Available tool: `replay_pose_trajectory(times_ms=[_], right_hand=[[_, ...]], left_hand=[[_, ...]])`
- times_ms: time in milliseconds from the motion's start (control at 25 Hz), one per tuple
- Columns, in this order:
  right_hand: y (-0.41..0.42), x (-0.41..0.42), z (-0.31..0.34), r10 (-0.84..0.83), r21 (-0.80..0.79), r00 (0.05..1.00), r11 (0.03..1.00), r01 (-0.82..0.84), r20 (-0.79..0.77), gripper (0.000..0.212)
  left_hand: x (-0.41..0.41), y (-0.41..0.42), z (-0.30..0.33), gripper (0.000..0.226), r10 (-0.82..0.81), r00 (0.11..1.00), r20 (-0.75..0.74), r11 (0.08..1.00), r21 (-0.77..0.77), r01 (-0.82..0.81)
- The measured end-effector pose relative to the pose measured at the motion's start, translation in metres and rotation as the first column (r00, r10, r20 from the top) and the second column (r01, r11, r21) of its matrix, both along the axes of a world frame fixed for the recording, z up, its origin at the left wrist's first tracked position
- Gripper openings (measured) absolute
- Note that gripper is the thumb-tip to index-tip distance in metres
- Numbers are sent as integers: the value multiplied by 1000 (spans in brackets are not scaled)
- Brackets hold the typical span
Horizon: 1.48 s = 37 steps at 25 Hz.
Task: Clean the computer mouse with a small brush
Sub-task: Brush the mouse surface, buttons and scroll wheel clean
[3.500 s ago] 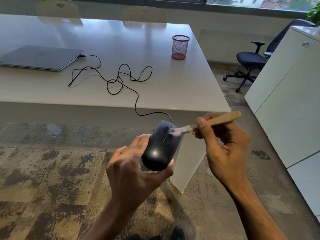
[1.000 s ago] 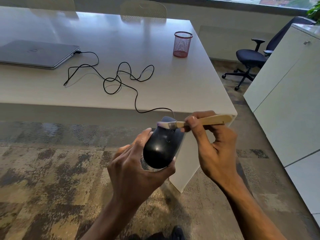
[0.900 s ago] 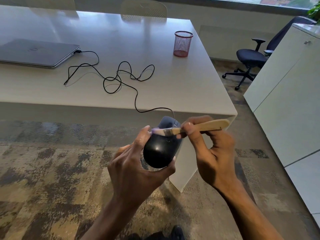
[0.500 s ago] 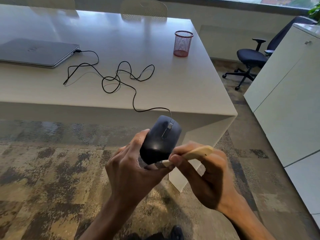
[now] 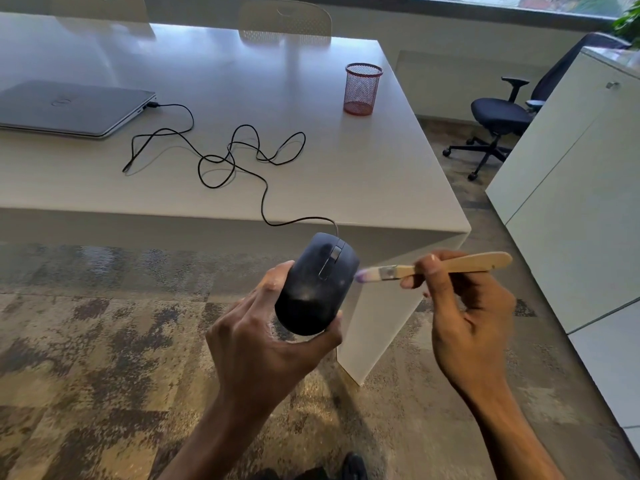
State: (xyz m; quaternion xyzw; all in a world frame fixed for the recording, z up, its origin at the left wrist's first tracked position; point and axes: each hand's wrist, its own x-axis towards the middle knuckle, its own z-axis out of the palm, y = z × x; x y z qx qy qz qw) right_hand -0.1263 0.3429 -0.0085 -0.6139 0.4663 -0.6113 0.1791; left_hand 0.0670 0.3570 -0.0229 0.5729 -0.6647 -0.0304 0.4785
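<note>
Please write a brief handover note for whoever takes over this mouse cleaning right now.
Left hand: holds the black mouse in the air, buttons up, in front of the white table.
Right hand: grips the wooden brush, bristles at the mouse's right edge.
The cable trails over the table to the closed laptop.
Done: cannot tell how much is brushed.
Left: the rest of the brushing, wheel groove included.

Your left hand is raised in front of you, back of the hand toward you, cupped around the rear of a black computer mouse. Its thumb presses the near right edge and its fingers reach up the left side. Your right hand is level with it, just to the right, pinching the wooden handle of a small brush between thumb and fingertips. Both bare forearms rise from the bottom edge.
</note>
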Motion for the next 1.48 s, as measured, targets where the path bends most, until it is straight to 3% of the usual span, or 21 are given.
replay_pose_trajectory(times_ms=[120,320,440,640,800,1240,1480], right_hand=[[2,0,2,-25,-8,994,1000,26,108,16],[11,5,5,207,114,951,965,-238,228,14],[12,4,6,263,159,930,938,-309,257,12],[2,-2,7,106,184,977,973,-141,185,23],[-5,-5,11,-23,111,980,994,1,196,12],[4,3,12,80,72,974,993,-97,213,13],[2,-2,18,157,-13,982,988,-157,108,11]], left_hand=[[0,1,-1,72,3,1000,-1,1000,-5,-3],[-4,4,-2,71,-9,1000,16,1000,-12,9],[-6,7,-1,71,-16,1000,11,1000,-16,16],[-10,10,2,70,-15,1000,15,999,-50,16],[-10,11,3,70,-16,1000,13,999,-45,17],[-11,4,-2,72,-33,998,50,997,-73,36],[-10,5,-4,70,-46,998,52,994,-95,51]])
